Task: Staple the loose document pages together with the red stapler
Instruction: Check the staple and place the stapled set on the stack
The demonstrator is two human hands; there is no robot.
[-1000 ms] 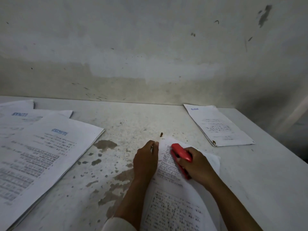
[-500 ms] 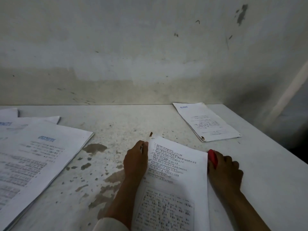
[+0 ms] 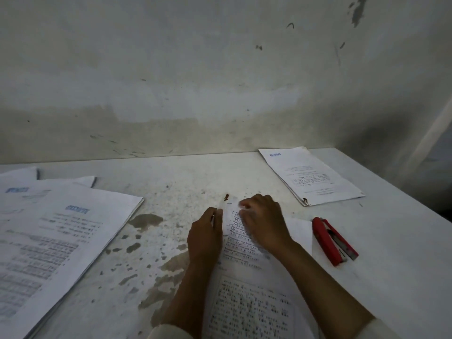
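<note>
Red plastic is lying idle on the counter (image 3: 244, 172): the red stapler (image 3: 333, 241) is resting flat, well off to the right of the fingers, touched by neither hand. Its long axis is running diagonally — the closed red end is pointing away toward the wall, the metal-showing end is angling back toward the person and to the right.

In the head view, the only one, the loose document pages (image 3: 247, 285) are lying lengthwise under both hands, top edge pointing away toward the wall. The left hand (image 3: 205, 237) is pinching the upper left corner of the pages, thumb and fingers (image 3: 218, 214) closed on the paper's edge. The right hand (image 3: 263, 223) is lying just beside it, fingers curled loosely and empty, tips pressing down near the top of the sheet; it is blurred, so the exact contact is hard to read.

What could be going wrong from here: the sheets may be fanning out of square — a lower page is already peeking past the right edge — so a staple could miss a sheet. Releasing the corner to fetch the stapler could let the stack slip on the counter.

Other documents are lying far left (image 3: 56, 231) and beyond the fingers to the right (image 3: 310, 177).
</note>
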